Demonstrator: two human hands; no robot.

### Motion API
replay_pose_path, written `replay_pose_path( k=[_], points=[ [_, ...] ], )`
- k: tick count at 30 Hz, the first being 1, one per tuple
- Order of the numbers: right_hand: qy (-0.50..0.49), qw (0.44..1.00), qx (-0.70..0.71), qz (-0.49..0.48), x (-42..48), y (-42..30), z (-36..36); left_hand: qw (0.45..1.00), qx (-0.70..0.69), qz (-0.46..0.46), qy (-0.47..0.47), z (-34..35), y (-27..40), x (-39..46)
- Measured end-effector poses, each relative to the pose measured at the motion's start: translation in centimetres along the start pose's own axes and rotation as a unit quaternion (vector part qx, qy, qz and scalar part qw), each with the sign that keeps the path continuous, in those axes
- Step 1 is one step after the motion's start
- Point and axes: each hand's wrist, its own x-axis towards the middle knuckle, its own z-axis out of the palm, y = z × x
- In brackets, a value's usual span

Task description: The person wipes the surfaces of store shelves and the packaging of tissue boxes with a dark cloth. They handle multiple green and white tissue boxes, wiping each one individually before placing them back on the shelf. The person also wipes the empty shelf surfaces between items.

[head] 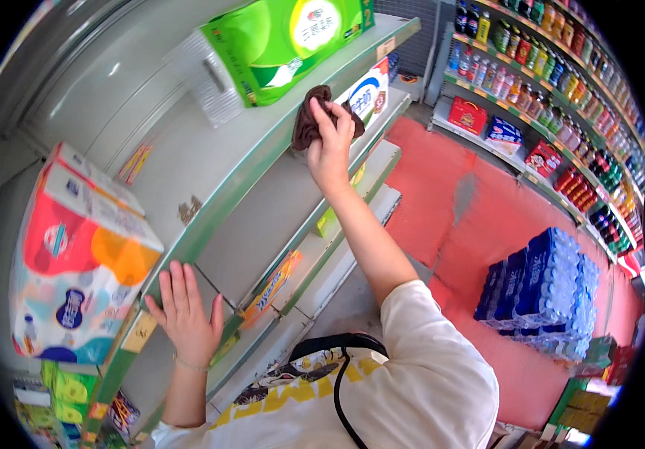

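Note:
My right hand [331, 140] grips a crumpled dark brown cloth [306, 120], pressed to the green front edge of a white metal shelf [210, 168]. Flat against that same edge, fingers spread, rests my left hand [190, 314], with nothing in it. Just left of it stands a colourful plastic-wrapped pack [86, 264] on the shelf. Farther along sits a green plastic-wrapped pack [294, 47], with a clear ridged plastic piece [210, 78] at its near end. A brownish patch [189, 210] marks the shelf surface between the packs.
Lower shelves hold a white-and-blue carton [368, 95] and an orange package [270, 289]. Shrink-wrapped bottle packs [535, 292] are stacked on the red floor [429, 185] to my right. Beyond them, curved-looking shelves hold rows of drink bottles [524, 50], with gift boxes [467, 115] at the bottom.

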Motion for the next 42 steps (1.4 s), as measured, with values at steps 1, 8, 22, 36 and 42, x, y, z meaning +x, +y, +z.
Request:
replay_pose_path(
  k=[1,8,22,36,42],
  points=[
    [0.002,1.000,-0.011,0.000,1.2,1.6,-0.2,1.000,0.003,0.001,0.004,0.3,0.1,0.2],
    [0.067,0.997,-0.023,0.042,9.0,15.9,-0.6,0.996,0.062,0.013,0.063,2.9,-0.6,-0.1],
    [0.112,0.980,-0.112,0.120,23.9,39.3,-1.5,0.988,0.136,-0.022,0.073,3.9,-0.6,-0.9],
    [0.123,0.736,0.569,0.345,20.9,38.9,-12.0,0.983,0.151,0.001,0.105,1.8,0.8,2.9],
    [0.076,0.738,0.547,0.387,15.9,30.8,-14.8,0.984,0.123,-0.001,0.127,3.6,-0.6,-0.3]
  ],
)
